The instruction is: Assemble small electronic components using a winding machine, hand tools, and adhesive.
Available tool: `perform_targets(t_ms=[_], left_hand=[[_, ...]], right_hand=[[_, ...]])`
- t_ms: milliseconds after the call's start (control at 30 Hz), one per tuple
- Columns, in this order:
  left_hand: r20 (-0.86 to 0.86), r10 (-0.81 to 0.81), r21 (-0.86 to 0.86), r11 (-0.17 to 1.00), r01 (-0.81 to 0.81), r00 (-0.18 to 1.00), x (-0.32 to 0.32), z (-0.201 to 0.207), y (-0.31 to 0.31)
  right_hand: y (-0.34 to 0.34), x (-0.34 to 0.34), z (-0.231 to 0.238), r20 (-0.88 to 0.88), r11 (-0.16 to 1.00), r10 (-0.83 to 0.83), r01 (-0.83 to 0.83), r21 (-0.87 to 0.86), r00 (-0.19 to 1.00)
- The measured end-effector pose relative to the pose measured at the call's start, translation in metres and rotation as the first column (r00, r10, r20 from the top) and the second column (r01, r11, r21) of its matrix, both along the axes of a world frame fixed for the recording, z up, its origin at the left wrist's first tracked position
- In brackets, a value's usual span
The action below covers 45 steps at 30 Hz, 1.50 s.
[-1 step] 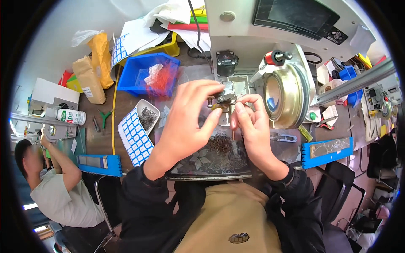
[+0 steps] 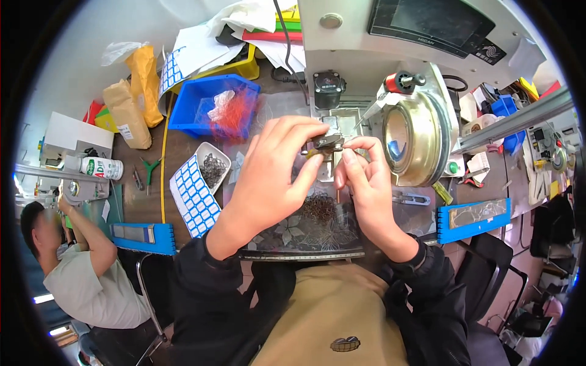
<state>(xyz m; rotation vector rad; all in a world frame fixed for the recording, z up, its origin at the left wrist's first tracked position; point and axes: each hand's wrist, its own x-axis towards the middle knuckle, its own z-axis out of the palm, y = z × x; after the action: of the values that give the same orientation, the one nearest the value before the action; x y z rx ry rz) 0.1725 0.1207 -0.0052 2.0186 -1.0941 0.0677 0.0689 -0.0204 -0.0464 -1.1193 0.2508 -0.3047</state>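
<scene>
Cluttered workbench (image 2: 183,152) surrounds both hands, unmoved from a moment ago: left hand (image 2: 274,177) and right hand (image 2: 366,183) pinch a small dark part (image 2: 323,144) between their fingertips, above a pile of dark wire rings (image 2: 320,207).

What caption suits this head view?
Both hands, left hand and right hand, pinch a small dark part at a bench machine.

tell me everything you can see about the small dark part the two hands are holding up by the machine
The small dark part looks like black plastic or metal, squat and blocky, with a paler bit at its lower left edge. It is held above the worktop, in front of the pale machine. The left hand pinches it from the left with thumb and fingers; the right hand meets it from the right with fingertips. Fingers hide much of it, so finer details cannot be told.
</scene>
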Motion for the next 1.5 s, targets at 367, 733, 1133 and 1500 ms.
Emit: perform_targets(t_ms=[367, 733, 1133, 1500], left_hand=[[0.364, -0.068, 0.111, 0.993, 0.029, 0.929, 0.003, 0.024, -0.013], [-0.384, -0.21, -0.061, 0.978, 0.202, 0.899, -0.005, 0.01, -0.015], [-0.581, -0.28, -0.201, 0.959, 0.199, 0.764, 0.001, 0.001, -0.013], [-0.671, -0.335, -0.276, 0.941, 0.196, 0.661, 0.009, 0.001, -0.012]], right_hand=[[-0.018, -0.069, 0.01, -0.215, 0.937, 0.205, -0.255, -0.237, 0.955], [-0.095, -0.118, -0.039, -0.086, -0.16, -0.346, -0.149, -0.976, 0.934], [-0.035, -0.071, -0.01, -0.131, 0.797, 0.434, -0.312, 0.517, 0.891], [-0.023, -0.032, -0.009, 0.0, 0.753, 0.33, -0.263, 0.604, 0.944]])
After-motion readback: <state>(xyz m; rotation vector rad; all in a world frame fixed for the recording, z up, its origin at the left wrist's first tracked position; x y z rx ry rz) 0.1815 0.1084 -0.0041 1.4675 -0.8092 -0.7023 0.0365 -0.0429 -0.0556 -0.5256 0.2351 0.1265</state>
